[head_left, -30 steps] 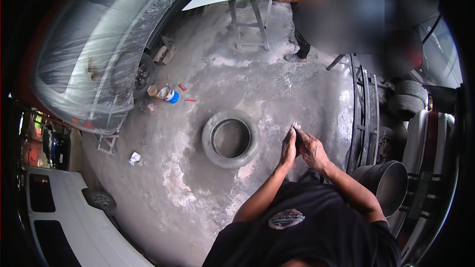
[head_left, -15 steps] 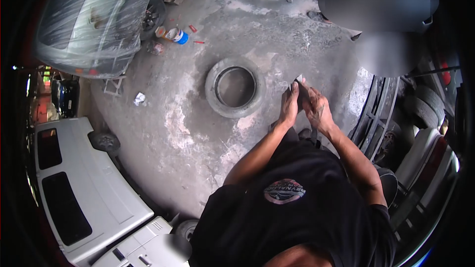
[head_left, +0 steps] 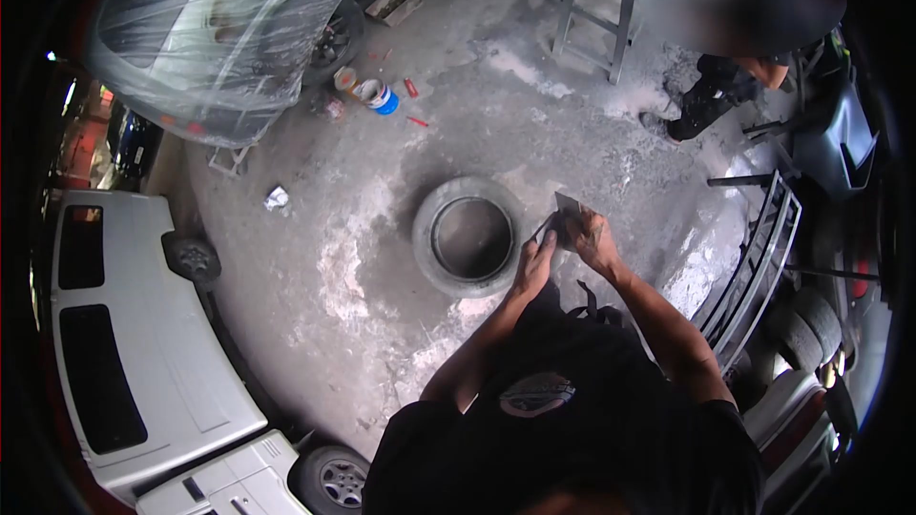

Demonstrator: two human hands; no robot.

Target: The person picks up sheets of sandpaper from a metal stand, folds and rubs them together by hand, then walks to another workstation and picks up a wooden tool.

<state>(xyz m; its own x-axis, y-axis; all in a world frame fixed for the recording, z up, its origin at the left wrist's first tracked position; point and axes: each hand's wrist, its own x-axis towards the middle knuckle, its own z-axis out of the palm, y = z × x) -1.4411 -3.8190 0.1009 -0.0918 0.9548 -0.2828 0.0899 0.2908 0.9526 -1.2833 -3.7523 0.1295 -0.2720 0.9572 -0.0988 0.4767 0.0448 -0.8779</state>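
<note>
My right hand (head_left: 595, 238) grips a thin, dark, flat piece (head_left: 567, 208) whose corner points up past the fingers. Close beside it on the left, my left hand (head_left: 536, 262) is closed on a dark, thin item, too small to identify. The two hands are near each other in front of my body. On the concrete floor, just beyond and left of them, a tyre (head_left: 431, 246) lies flat.
A white van (head_left: 162, 343) stands at left, a plastic-covered car (head_left: 210, 29) at upper left. Paint cans (head_left: 378, 97) sit on the floor. A person (head_left: 711, 95) is at upper right near a sawhorse (head_left: 593, 29). A metal frame (head_left: 763, 262) and stacked tyres (head_left: 806, 329) are at right.
My hands were pressed together around the dark piece; now they are slightly apart, with the flat piece showing more in my right hand. The view has shifted, and the person's legs show again.
</note>
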